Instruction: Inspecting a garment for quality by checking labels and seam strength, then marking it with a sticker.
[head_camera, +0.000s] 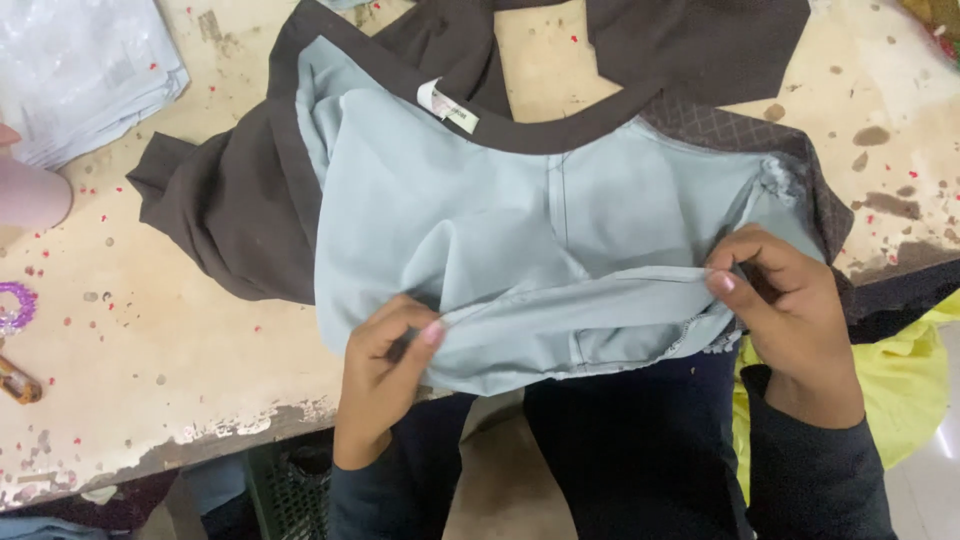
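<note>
A dark brown garment (240, 190) lies inside out on a worn table (150, 340), its pale blue lining (500, 230) facing up. A small white label (448, 108) sits at the dark neckband. My left hand (385, 370) pinches a fold of the lining at its lower left edge. My right hand (785, 300) grips the same fold at the lower right, near a frayed seam. The fold is stretched between both hands over the table's front edge.
A stack of pale cloth in clear plastic (80, 70) lies at the back left. A pink object (30, 190) and a purple beaded ring (15, 305) sit at the left edge. Yellow fabric (900, 380) hangs at the right. Red specks dot the table.
</note>
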